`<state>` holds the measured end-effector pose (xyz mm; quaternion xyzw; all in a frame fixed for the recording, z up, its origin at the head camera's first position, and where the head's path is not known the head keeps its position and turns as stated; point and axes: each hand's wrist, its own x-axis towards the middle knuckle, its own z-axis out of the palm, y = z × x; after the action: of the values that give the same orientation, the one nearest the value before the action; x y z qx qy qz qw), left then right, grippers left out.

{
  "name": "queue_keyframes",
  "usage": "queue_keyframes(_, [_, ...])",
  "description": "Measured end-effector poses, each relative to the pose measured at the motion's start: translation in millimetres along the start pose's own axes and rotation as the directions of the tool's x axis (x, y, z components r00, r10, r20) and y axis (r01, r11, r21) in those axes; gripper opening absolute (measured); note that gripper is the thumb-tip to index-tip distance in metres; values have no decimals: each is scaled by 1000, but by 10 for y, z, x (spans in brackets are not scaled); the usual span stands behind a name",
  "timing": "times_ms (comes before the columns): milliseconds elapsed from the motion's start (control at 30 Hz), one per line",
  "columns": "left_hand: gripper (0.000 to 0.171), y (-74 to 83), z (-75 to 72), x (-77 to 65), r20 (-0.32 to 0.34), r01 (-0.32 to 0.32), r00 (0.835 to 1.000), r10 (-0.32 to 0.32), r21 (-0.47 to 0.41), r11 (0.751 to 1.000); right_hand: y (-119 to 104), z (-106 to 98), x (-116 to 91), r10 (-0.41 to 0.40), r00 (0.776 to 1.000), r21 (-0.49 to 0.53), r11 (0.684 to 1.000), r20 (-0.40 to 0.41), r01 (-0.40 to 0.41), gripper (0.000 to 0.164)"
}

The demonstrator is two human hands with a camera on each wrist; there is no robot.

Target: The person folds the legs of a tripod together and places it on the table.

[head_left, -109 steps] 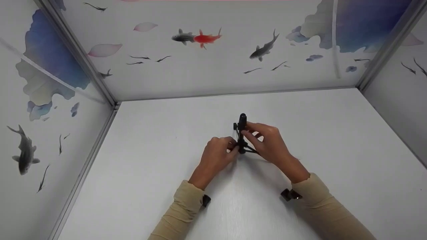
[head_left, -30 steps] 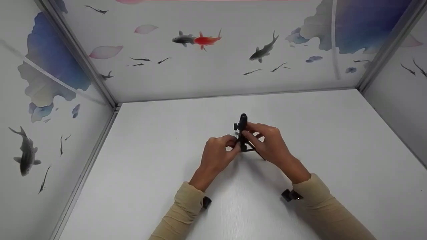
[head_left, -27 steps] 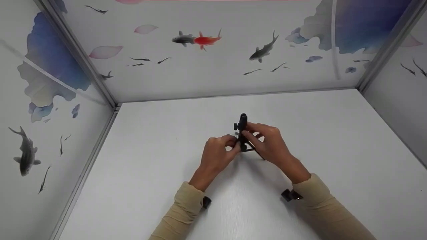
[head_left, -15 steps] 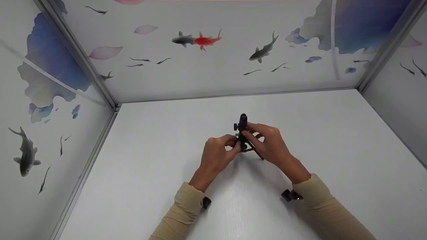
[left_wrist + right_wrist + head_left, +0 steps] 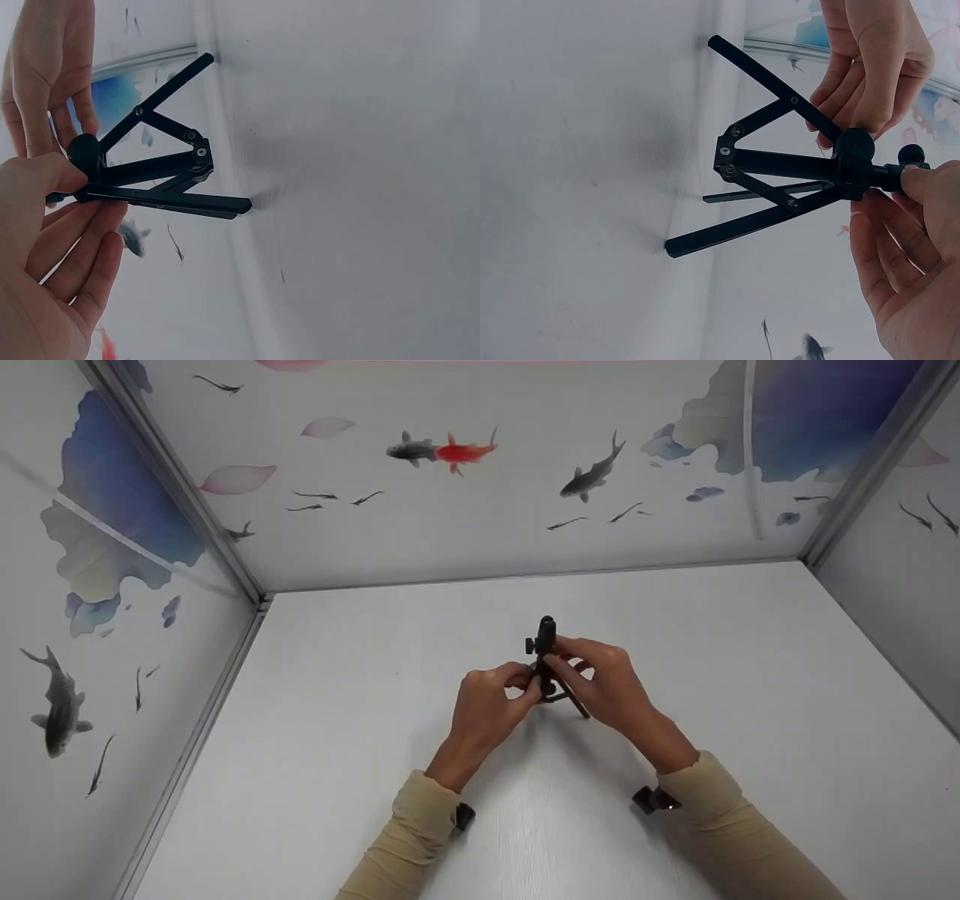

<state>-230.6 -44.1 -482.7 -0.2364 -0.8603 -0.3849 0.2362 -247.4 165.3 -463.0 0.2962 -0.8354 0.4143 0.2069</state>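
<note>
Surface (image 5: pixel 337 697), short of far edge | left hand (image 5: pixel 491 701), right hand (image 5: pixel 613 679) gripping tripod (image 5: pixel 787 163) | I'm likely adjusting legs (image 5: pixel 735 231); next needing steady hold

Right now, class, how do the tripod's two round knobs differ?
The larger knob is wider than the small knob. The larger knob sits where the legs of the black tripod meet; the small knob sits farther out, past that joint. The left hand is at the larger knob; the right hand's thumb lies beside the small knob. Both are black.

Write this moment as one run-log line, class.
left hand: grips tripod lower | right hand: grips tripod higher | tripod: black, legs apart
</note>
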Motion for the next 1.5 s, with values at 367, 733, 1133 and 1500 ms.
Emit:
queue_keyframes(367, [10, -4, 1, 1, -12, -4, 1000, 4, -9, 1000, -1, 2, 4, 5, 1000, -2, 1000, 4, -5, 28])
queue_keyframes(733, [10, 10, 0, 5, -42, -30, 999, 30, -10, 999, 9, -4, -15, 20, 1000, -3, 1000, 9, -19, 30])
queue_keyframes(1133, [10, 9, 5, 2, -46, -32, 998, 31, -27, 999, 5, -9, -16, 19, 1000, -17, 1000, 14, -19, 29])
queue_keyframes(1500, [10, 18, -1, 0, -53, -24, 998, 22, -39, 999, -6, -10, -6, 2, 1000, -19, 1000, 10, -2, 29])
